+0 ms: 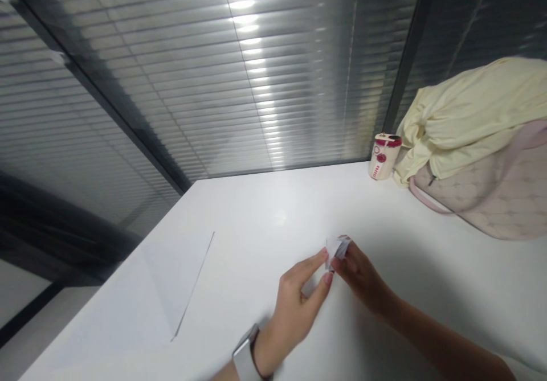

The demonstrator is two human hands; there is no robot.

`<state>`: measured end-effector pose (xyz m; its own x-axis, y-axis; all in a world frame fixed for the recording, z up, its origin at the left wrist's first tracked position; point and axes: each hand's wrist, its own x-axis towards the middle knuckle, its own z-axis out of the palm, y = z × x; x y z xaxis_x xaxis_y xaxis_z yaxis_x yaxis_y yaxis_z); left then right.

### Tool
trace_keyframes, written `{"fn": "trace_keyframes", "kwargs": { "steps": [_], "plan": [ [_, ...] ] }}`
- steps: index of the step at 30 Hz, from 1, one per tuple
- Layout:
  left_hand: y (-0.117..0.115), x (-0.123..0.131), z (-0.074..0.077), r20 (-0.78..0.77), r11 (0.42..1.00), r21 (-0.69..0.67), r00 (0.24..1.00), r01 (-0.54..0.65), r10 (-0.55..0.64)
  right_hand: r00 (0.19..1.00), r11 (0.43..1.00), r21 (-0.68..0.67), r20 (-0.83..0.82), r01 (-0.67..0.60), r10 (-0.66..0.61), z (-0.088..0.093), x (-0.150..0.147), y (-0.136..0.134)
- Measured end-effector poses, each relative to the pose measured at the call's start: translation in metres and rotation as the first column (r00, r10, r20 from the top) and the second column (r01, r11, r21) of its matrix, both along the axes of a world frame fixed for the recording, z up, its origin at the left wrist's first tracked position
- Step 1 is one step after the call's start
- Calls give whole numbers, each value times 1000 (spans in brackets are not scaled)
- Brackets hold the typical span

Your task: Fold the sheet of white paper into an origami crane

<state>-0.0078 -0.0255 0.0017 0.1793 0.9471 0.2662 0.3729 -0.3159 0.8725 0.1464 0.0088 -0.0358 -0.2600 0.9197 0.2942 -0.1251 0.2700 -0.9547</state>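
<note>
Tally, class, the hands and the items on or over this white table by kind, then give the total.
Hands: 2
Folded paper piece: 1
Flat paper sheet: 1
Wristwatch: 1
Cream cup with red lid: 1
Pale pink bag: 1
Pale yellow cloth: 1
Total: 8

Both hands are held low in front of the body, close together at the fingertips. The left hand (294,307) comes up from the lower edge of the view, its wrist (267,353) angled, with the index finger (318,257) and thumb (325,281) forming a pincer grip, their tips turned inward. The right hand (359,275) reaches in from the lower right, its back uppermost and its fingers (347,264) curled toward the left hand's tips. The right forearm (444,341) stretches bare toward the corner of the view.
</note>
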Motion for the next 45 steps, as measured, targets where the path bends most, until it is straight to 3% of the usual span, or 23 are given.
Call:
{"fn": "trace_keyframes", "kwargs": {
  "steps": [4,12,16,19,22,26,28,31,36,45],
  "plan": [
    [-1,0,4,14,996,-88,1000,14,-13,991,997,71,132,10,-19,4,1,-3],
    [-2,2,4,69,994,-70,994,85,-80,947,949,315,299,22,-121,-6,2,0],
    [1,2,-5,76,997,-78,997,-17,23,925,899,436,328,29,-189,-8,0,-3],
    [8,-2,-11,154,994,-45,983,-97,103,921,879,474,361,-49,-144,-3,-2,-8],
    [18,-10,-10,244,996,-50,966,-77,87,933,855,511,343,-91,-106,4,0,-12],
    [28,-21,0,332,960,-230,940,159,-76,956,925,375,241,69,-169,15,12,-11],
    [30,-23,3,375,889,-324,907,323,-193,964,959,237,177,155,-199,21,20,-9],
    [29,-24,3,443,773,-393,839,498,-316,991,993,75,92,90,-97,29,27,-6],
    [27,-23,-2,445,726,-434,828,533,-342,997,998,-3,27,-68,68,30,27,-6],
    [27,-24,-4,441,725,-448,835,522,-329,996,996,-7,-18,-91,91,32,23,-9]
  ]
}}
